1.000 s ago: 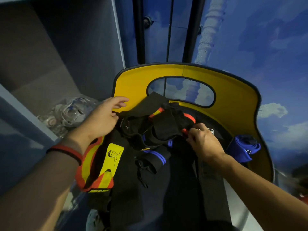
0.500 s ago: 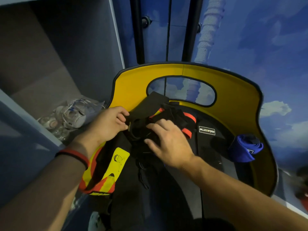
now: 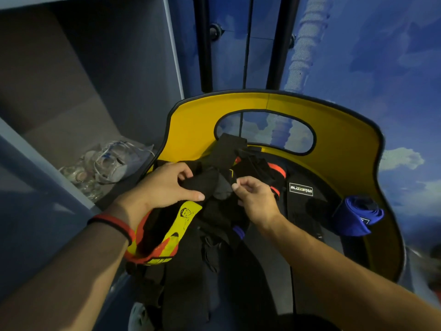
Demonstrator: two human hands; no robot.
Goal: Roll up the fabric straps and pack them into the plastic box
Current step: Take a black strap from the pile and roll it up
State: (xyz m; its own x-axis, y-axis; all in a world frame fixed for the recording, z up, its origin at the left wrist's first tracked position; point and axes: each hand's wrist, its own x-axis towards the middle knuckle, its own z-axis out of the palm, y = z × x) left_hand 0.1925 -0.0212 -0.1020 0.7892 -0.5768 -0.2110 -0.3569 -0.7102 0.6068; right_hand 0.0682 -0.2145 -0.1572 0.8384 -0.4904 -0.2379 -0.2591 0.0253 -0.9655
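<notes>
dim, bluish cast | wide-angle bending at edges | lower-right corner blurred | centre sharp

Cloud-painted blue wall, grey shelf (dim)

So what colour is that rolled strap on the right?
The roll is blue; head view.

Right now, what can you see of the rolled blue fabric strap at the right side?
The rolled blue fabric strap is a loose coil of deep blue cloth. Its layered edges show toward the right, and a small dark label sits near its lower end. It lies on its side against the yellow inner wall of the black-rimmed container.
</notes>
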